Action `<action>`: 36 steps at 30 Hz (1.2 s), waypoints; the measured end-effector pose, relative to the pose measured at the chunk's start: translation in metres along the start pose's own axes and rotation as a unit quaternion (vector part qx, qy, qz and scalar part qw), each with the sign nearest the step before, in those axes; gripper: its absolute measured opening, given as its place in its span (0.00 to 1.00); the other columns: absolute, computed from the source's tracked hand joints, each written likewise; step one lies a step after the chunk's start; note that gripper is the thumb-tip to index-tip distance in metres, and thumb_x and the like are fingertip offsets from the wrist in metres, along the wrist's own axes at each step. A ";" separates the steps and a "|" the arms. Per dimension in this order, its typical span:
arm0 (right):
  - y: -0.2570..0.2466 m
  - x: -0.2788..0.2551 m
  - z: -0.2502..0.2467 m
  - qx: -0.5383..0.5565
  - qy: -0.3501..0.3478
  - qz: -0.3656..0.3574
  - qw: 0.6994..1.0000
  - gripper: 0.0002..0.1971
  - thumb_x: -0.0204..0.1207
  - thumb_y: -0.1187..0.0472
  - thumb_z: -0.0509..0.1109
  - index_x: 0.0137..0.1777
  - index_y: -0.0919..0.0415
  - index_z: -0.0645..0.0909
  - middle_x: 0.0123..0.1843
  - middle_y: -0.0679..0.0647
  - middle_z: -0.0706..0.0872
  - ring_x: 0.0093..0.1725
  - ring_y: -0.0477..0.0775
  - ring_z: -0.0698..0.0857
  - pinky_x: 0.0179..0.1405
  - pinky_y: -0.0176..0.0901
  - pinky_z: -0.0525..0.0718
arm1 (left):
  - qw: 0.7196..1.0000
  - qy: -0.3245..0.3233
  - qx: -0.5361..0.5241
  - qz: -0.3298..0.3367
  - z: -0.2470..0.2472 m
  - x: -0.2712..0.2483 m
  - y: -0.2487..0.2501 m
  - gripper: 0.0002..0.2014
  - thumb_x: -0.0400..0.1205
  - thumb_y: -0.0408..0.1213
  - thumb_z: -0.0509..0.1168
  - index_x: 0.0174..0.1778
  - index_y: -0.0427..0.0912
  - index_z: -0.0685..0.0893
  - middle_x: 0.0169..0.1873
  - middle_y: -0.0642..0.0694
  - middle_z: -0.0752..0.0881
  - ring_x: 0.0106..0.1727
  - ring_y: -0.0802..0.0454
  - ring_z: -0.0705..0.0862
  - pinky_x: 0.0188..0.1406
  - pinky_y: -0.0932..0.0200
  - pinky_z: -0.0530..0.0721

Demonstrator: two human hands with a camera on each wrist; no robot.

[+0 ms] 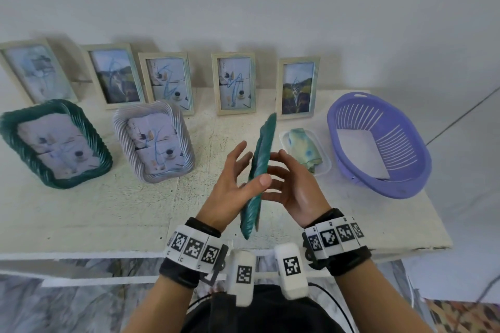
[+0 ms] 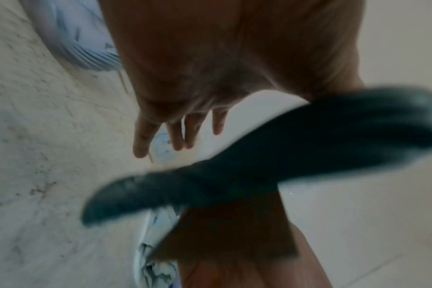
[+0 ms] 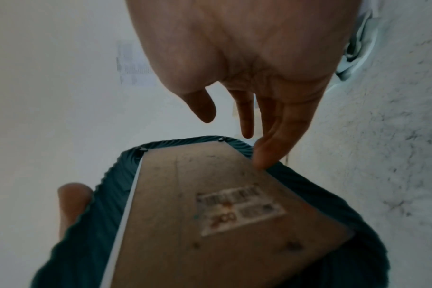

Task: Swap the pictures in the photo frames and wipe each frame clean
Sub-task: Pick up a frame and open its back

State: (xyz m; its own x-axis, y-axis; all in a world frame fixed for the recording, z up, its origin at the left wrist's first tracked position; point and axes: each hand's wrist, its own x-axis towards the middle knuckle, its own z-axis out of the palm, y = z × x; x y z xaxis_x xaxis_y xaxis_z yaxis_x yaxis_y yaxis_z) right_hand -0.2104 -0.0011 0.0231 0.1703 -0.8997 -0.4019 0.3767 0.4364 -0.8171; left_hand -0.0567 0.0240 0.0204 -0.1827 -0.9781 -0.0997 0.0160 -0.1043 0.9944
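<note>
While its barcode sticker (image 3: pixel 239 210) blurs unreadably, both hands are sandwiching the teal ribbed photo frame (image 1: pixel 262 159): left hand (image 1: pixel 232 184) thumb hooking, right hand (image 1: pixel 293 184) fingertips pressing.

We see a green frame (image 1: pixel 261 159) held edge-on above the table (image 1: pixel 135 211) between the left hand (image 1: pixel 230 184) and right hand (image 1: pixel 295 186); a purple basket (image 1: pixel 405 189) sits right.

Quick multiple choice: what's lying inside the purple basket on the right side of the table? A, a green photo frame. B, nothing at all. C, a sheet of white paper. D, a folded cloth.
C: the head view shows a white sheet of paper lying on the bottom of the purple basket, while the folded cloth sits in a separate clear tray beside it.
</note>
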 end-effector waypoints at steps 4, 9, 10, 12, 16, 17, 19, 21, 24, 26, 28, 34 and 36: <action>0.005 0.005 -0.012 -0.122 0.097 -0.069 0.985 0.13 0.83 0.55 0.65 0.57 0.63 0.83 0.51 0.61 0.90 0.39 0.54 0.82 0.39 0.45 0.83 | 0.998 0.042 -0.045 0.022 -0.022 -0.003 -0.012 0.44 0.61 0.69 0.77 0.70 0.52 0.77 0.65 0.51 0.83 0.66 0.53 0.83 0.61 0.54 0.82; 0.016 0.010 -0.030 -0.225 0.141 -0.086 0.960 0.06 0.81 0.59 0.67 0.52 0.61 0.83 0.49 0.59 0.89 0.46 0.56 0.88 0.46 0.48 0.87 | 0.988 0.146 -0.039 0.021 -0.042 -0.001 -0.031 0.10 0.76 0.39 0.74 0.50 0.42 0.83 0.34 0.53 0.87 0.37 0.58 0.85 0.33 0.64 0.84; 0.018 0.011 -0.033 -0.252 0.143 -0.091 0.953 0.06 0.81 0.59 0.67 0.52 0.59 0.83 0.49 0.58 0.88 0.47 0.57 0.88 0.47 0.50 0.88 | 0.987 0.158 -0.007 0.010 -0.045 0.002 -0.037 0.07 0.78 0.36 0.72 0.49 0.42 0.83 0.35 0.51 0.87 0.37 0.57 0.85 0.33 0.62 0.85; 0.023 0.014 -0.038 -0.317 0.145 -0.104 0.932 0.05 0.81 0.59 0.66 0.51 0.56 0.83 0.48 0.55 0.88 0.48 0.57 0.88 0.49 0.54 0.89 | 0.985 0.163 0.061 -0.017 -0.052 0.010 -0.047 0.04 0.80 0.34 0.72 0.47 0.40 0.84 0.37 0.46 0.88 0.39 0.53 0.87 0.33 0.58 0.88; 0.031 0.018 -0.045 -0.427 0.132 -0.129 0.885 0.06 0.81 0.58 0.65 0.51 0.55 0.83 0.46 0.50 0.87 0.45 0.50 0.87 0.51 0.53 0.87 | 0.968 0.174 0.167 -0.067 -0.060 0.021 -0.064 0.03 0.79 0.36 0.73 0.42 0.42 0.86 0.39 0.44 0.88 0.38 0.48 0.89 0.32 0.54 0.90; 0.032 0.018 -0.045 -0.451 0.124 -0.134 0.874 0.06 0.82 0.58 0.64 0.52 0.56 0.82 0.45 0.50 0.87 0.45 0.49 0.86 0.50 0.50 0.87 | 0.963 0.179 0.185 -0.075 -0.061 0.023 -0.067 0.04 0.79 0.37 0.73 0.42 0.41 0.86 0.38 0.45 0.89 0.38 0.48 0.90 0.31 0.56 0.90; 0.032 0.019 -0.044 -0.493 0.110 -0.144 0.851 0.07 0.83 0.59 0.63 0.53 0.57 0.82 0.46 0.50 0.86 0.45 0.48 0.85 0.47 0.40 0.84 | 0.956 0.177 0.217 -0.087 -0.060 0.025 -0.071 0.04 0.80 0.37 0.72 0.39 0.43 0.87 0.35 0.46 0.90 0.36 0.50 0.90 0.30 0.57 0.90; 0.031 0.020 -0.044 -0.527 0.103 -0.149 0.831 0.07 0.83 0.59 0.63 0.55 0.60 0.81 0.47 0.52 0.86 0.45 0.48 0.84 0.44 0.36 0.80 | 0.949 0.169 0.249 -0.095 -0.061 0.027 -0.077 0.06 0.79 0.38 0.73 0.36 0.47 0.87 0.33 0.47 0.90 0.34 0.51 0.90 0.33 0.53 0.91; 0.033 0.028 -0.045 -0.582 0.096 -0.160 0.792 0.10 0.81 0.61 0.64 0.58 0.62 0.81 0.53 0.55 0.86 0.54 0.53 0.83 0.55 0.48 0.81 | 0.945 0.160 0.259 -0.118 -0.062 0.029 -0.082 0.07 0.78 0.38 0.73 0.34 0.49 0.86 0.30 0.49 0.89 0.31 0.52 0.90 0.37 0.50 0.91; 0.033 0.033 -0.044 -0.624 0.081 -0.153 0.762 0.14 0.82 0.61 0.63 0.64 0.63 0.80 0.60 0.58 0.84 0.60 0.57 0.82 0.60 0.52 0.79 | 0.943 0.157 0.265 -0.128 -0.060 0.029 -0.084 0.06 0.77 0.38 0.74 0.35 0.48 0.86 0.32 0.48 0.89 0.30 0.52 0.89 0.37 0.51 0.91; 0.031 0.038 -0.042 -0.657 0.059 -0.142 0.739 0.17 0.82 0.61 0.61 0.70 0.62 0.77 0.61 0.60 0.82 0.60 0.59 0.81 0.60 0.51 0.79 | 0.943 0.167 0.258 -0.128 -0.058 0.026 -0.084 0.05 0.77 0.36 0.75 0.39 0.45 0.85 0.34 0.45 0.89 0.29 0.52 0.88 0.31 0.56 0.90; 0.030 0.048 -0.037 -0.761 -0.004 -0.113 0.639 0.25 0.81 0.62 0.58 0.79 0.54 0.69 0.58 0.60 0.75 0.50 0.61 0.80 0.48 0.50 0.80 | 0.945 0.179 0.246 -0.124 -0.055 0.024 -0.085 0.07 0.76 0.34 0.75 0.43 0.41 0.83 0.31 0.45 0.88 0.30 0.50 0.88 0.23 0.63 0.85; 0.029 0.050 -0.038 -0.786 -0.009 -0.100 0.610 0.27 0.81 0.61 0.57 0.80 0.51 0.66 0.61 0.60 0.72 0.52 0.63 0.77 0.49 0.51 0.81 | 0.946 0.176 0.239 -0.128 -0.055 0.025 -0.084 0.07 0.77 0.34 0.75 0.43 0.41 0.83 0.32 0.44 0.87 0.30 0.51 0.87 0.21 0.67 0.83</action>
State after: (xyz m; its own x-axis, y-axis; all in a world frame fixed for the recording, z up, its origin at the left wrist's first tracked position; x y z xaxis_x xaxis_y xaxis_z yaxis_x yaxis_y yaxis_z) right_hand -0.2253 -0.0326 -0.0360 0.2797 -0.9304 -0.2367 -0.9447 -0.2228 -0.2406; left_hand -0.0085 -0.0012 -0.0677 0.2197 -0.9401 -0.2607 -0.4468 -0.3345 0.8298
